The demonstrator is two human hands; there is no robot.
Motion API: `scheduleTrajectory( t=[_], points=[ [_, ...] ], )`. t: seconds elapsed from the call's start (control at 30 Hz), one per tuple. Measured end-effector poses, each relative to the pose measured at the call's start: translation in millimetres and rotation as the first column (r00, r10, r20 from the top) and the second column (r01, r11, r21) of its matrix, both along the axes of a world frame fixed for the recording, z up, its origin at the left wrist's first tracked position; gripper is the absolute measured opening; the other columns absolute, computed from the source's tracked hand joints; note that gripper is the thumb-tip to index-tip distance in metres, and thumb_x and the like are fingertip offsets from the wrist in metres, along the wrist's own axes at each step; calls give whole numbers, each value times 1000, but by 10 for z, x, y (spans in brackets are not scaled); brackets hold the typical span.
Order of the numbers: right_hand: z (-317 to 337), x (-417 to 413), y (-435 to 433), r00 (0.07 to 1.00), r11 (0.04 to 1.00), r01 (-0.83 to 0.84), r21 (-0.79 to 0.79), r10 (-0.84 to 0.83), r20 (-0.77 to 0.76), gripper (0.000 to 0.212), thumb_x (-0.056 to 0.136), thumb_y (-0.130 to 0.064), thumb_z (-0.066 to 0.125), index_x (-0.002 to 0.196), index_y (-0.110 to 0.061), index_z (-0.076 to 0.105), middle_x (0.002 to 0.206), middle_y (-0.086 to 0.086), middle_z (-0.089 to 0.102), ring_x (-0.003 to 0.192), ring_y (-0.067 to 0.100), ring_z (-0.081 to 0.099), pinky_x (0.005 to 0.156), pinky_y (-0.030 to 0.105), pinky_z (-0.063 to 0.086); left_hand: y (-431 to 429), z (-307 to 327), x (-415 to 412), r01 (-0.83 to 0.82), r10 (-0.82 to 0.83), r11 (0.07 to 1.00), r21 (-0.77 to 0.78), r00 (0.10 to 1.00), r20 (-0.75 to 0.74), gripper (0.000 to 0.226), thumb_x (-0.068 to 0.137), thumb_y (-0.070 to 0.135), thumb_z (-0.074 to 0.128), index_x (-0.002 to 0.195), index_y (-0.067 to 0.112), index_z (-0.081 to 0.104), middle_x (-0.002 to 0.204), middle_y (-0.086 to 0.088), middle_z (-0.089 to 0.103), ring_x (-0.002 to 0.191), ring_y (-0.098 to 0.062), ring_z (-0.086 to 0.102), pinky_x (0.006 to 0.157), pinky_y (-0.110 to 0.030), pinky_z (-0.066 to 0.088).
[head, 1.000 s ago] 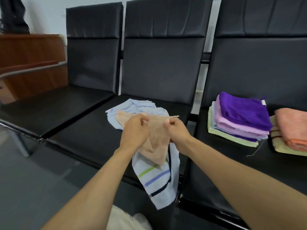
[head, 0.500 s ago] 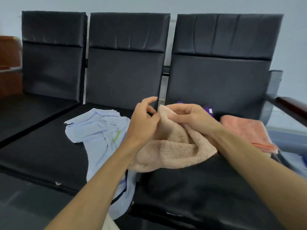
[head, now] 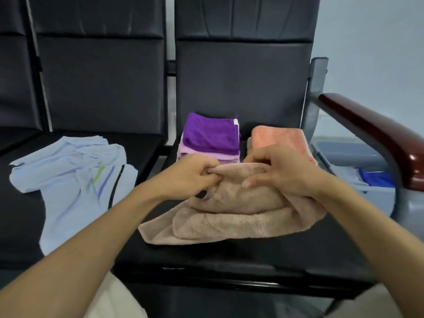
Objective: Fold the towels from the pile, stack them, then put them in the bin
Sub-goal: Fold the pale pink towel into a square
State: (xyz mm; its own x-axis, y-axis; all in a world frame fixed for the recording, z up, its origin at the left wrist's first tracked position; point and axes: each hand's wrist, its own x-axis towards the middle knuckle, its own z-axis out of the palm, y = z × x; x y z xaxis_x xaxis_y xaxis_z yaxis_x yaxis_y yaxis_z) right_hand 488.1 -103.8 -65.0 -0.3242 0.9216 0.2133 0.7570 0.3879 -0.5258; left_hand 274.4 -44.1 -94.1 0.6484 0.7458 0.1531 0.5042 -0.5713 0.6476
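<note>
1. Pinching the upper edge of the beige towel (head: 229,216), the left hand (head: 190,173) has its fingers curled tight on the cloth.
2. The right hand (head: 282,168) grips the same edge just beside it, with fingers bent over the fold and the thumb pressed against the pile.
3. The towel lies bunched on the black seat (head: 229,255), in front of the purple stack (head: 211,134) and the orange towel (head: 277,136) (both folded).
4. A light blue towel (head: 68,180) sprawls on the neighbouring seat, and the grey bin (head: 358,161) sits beyond the armrest (head: 367,129).
</note>
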Motion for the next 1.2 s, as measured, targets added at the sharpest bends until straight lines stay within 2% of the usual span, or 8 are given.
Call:
scheduleTrajectory(
  t=[0.13, 0.27, 0.43, 0.57, 0.7, 0.83, 0.93, 1.2],
  points=[
    [-136, 201, 17, 939, 985, 161, 56, -171, 299, 9, 85, -26, 71, 76, -25, 73, 68, -11, 66, 66, 6, 56, 58, 21, 40, 43, -6, -33, -118, 126, 950, 289, 992, -8, 25, 93, 29, 60, 73, 14, 63, 62, 7, 58, 59, -7, 51, 59, -25, 39],
    [-179, 367, 61, 926, 949, 313, 37, -313, 210, 41, 88, -16, 63, 50, -24, 49, 55, -3, 55, 57, 15, 50, 54, 28, 38, 111, -26, -182, -170, 206, 914, 369, 977, -60, 43, 78, 51, 67, 65, 11, 57, 58, 1, 54, 58, -17, 51, 59, -37, 43],
    [-246, 441, 98, 876, 883, 468, 47, -470, 105, 38, 86, -5, 61, 52, -18, 52, 53, -4, 51, 54, 10, 46, 46, 17, 32, 228, -51, -422, -154, 226, 949, 275, 940, -255, 24, 70, 31, 84, 80, 17, 67, 79, 2, 60, 76, -19, 58, 69, -37, 50],
    [-297, 532, 144, 834, 837, 545, 42, -547, 70, 25, 84, -6, 59, 59, -7, 61, 56, 1, 54, 57, 17, 49, 48, 25, 34, 267, -72, -535, -268, 353, 925, 269, 868, -349, 13, 85, 9, 66, 77, 19, 69, 80, -1, 61, 78, -23, 61, 69, -38, 52],
    [-246, 628, 145, 789, 785, 614, -84, -614, 29, 16, 86, -13, 68, 73, -3, 70, 62, 3, 58, 62, 15, 50, 53, 29, 38, 262, -54, -524, -444, 445, 895, 32, 895, -24, 17, 95, 15, 54, 85, 21, 66, 58, -7, 64, 48, -19, 64, 52, -28, 49],
    [-233, 592, 179, 699, 774, 582, -249, -632, -333, 13, 89, -17, 68, 76, -16, 72, 76, 6, 68, 71, 18, 64, 56, 29, 53, 290, -81, -391, -424, 524, 840, -339, 794, 308, 19, 101, 19, 48, 103, 7, 63, 83, -15, 70, 69, -25, 73, 72, -41, 61],
    [-263, 533, 277, 640, 796, 589, -139, -564, -522, 14, 91, -13, 64, 86, -20, 75, 87, 2, 73, 89, 22, 68, 76, 37, 58, 377, -77, -317, -524, 563, 824, -214, 718, 410, 17, 98, 23, 49, 98, 16, 64, 94, -7, 71, 90, -24, 70, 86, -49, 56],
    [-14, 462, 168, 654, 754, 606, 255, -289, -699, 21, 94, -12, 60, 99, -29, 71, 93, -19, 69, 88, -12, 60, 79, 3, 43, 237, 168, -190, -454, 330, 890, -47, 569, 754, 13, 100, 23, 52, 95, 26, 64, 99, 8, 70, 98, -9, 67, 88, -31, 54]
  ],
)
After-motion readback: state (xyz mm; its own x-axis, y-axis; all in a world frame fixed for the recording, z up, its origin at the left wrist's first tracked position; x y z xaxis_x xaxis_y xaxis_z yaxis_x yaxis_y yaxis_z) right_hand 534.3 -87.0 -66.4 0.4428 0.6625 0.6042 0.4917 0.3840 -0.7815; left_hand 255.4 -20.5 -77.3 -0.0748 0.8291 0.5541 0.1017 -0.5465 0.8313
